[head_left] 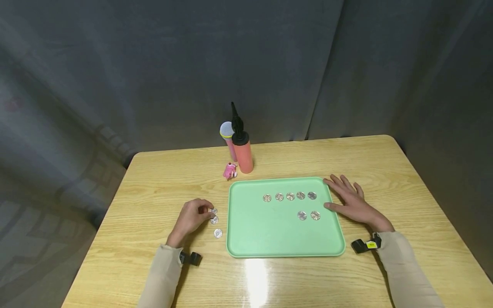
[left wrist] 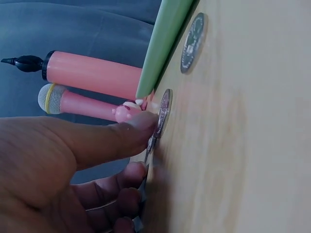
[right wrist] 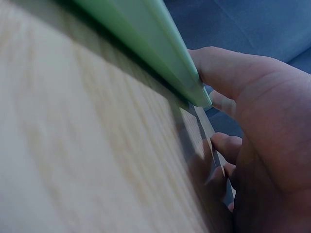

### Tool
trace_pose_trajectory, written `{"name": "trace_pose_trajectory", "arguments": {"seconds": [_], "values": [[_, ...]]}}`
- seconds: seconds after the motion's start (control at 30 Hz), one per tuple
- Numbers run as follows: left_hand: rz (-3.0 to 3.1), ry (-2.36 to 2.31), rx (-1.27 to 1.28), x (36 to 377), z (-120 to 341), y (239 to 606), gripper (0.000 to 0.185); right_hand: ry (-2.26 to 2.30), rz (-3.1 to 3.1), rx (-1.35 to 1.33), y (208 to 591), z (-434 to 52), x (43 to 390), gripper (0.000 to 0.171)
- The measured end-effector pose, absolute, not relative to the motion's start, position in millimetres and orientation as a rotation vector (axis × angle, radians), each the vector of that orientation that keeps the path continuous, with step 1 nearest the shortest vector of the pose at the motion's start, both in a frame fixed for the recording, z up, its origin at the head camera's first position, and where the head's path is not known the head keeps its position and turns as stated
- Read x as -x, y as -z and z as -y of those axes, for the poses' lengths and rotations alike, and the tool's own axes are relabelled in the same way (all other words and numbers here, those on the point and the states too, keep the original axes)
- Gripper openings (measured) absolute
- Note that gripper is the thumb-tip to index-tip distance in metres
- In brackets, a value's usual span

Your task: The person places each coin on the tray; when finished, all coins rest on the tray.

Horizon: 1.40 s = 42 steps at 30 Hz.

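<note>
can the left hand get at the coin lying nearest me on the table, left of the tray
Probably yes. The left hand is already at the two coins just beyond it, and that coin lies flat on bare table beside the tray, with nothing over it or between it and the fingers.

Left of tray (head_left: 246, 239): bare table (head_left: 146, 188), loose coins (head_left: 218, 233) beside the left hand (head_left: 192, 216)
Behind tray: pump (head_left: 242, 152), microphone (head_left: 228, 137), pink toy (head_left: 230, 170) block the way
Right edge: right hand (head_left: 352, 201) rests there
Near edge: open wood
</note>
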<state>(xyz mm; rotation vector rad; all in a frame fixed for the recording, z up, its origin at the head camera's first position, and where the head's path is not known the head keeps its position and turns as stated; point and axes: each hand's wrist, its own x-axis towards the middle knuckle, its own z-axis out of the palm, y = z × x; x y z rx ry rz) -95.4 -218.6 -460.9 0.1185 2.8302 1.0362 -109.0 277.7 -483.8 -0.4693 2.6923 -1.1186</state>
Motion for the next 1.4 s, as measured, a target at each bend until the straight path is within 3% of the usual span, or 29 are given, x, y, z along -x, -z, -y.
{"name": "trace_pose_trajectory", "arguments": {"seconds": [1.4], "values": [[-2.925,-1.021,-0.124,100.7,217.9,463.9,0.009,1.114,-2.705,0.477,485.6,-278.2,110.2,0.079]]}}
